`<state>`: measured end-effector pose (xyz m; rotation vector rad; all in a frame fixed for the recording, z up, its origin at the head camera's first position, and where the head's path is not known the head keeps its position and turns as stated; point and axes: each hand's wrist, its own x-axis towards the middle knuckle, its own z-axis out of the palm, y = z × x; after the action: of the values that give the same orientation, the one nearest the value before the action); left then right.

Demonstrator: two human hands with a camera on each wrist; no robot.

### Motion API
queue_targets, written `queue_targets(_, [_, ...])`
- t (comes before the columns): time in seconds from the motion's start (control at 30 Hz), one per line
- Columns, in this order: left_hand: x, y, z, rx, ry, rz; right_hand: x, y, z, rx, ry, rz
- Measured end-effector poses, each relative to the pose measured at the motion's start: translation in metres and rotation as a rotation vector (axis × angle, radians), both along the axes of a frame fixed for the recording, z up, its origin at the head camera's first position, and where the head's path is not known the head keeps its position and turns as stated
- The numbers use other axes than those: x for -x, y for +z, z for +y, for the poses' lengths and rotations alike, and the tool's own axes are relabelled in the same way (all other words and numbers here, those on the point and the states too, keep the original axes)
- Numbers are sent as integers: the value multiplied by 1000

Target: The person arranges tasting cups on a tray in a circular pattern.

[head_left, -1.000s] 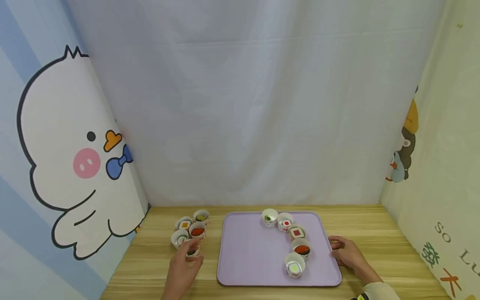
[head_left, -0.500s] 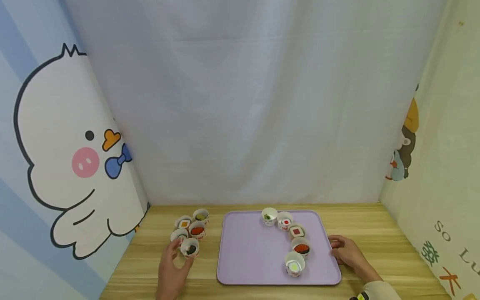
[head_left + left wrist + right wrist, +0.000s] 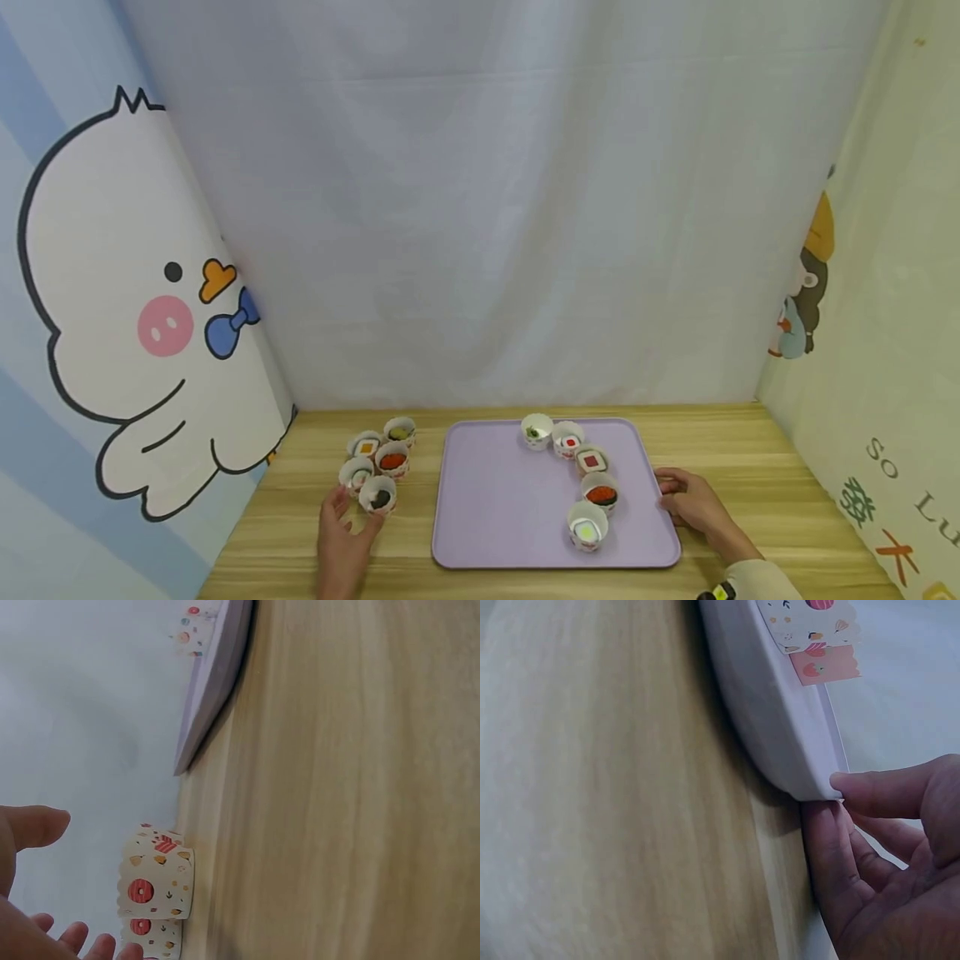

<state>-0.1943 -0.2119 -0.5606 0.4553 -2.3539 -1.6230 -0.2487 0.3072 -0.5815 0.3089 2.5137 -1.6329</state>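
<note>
My left hand (image 3: 345,537) is spread beside a patterned paper cup with a dark sushi-like piece inside (image 3: 377,494), at the front of a cluster on the left. Thumb and fingers stand apart with nothing gripped between them; whether a fingertip touches the cup cannot be told. In the left wrist view, the cup (image 3: 156,881) sits beyond the fingers. On the other side, my right hand (image 3: 693,502) pinches the right edge of a lilac tray (image 3: 502,508); the right wrist view shows its thumb (image 3: 885,789) on the rim and fingers underneath.
Behind the front cup stand several more, including one with an orange-red piece (image 3: 392,460) and one with a yellow-orange square (image 3: 365,446). An arc of several cups lines the tray's right half, from a green-flecked one (image 3: 537,432) to a pale-green-centred one (image 3: 587,527).
My left hand has drawn back to the left and towards me, off the front cup, which has shifted slightly left towards its neighbours. The right hand keeps its place on the tray.
</note>
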Motion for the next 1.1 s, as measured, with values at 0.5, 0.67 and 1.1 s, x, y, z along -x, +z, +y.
queue_targets(0.5, [10, -21, 0, 14, 15, -17, 2, -5, 1, -1, 2, 7])
queue_targets(0.67, [15, -22, 3, -8, 17, 5, 1, -4, 1, -3, 5, 10])
queue_targets(1.1, [24, -26, 9, 42, 29, 60, 1, 0, -1, -5, -1, 8])
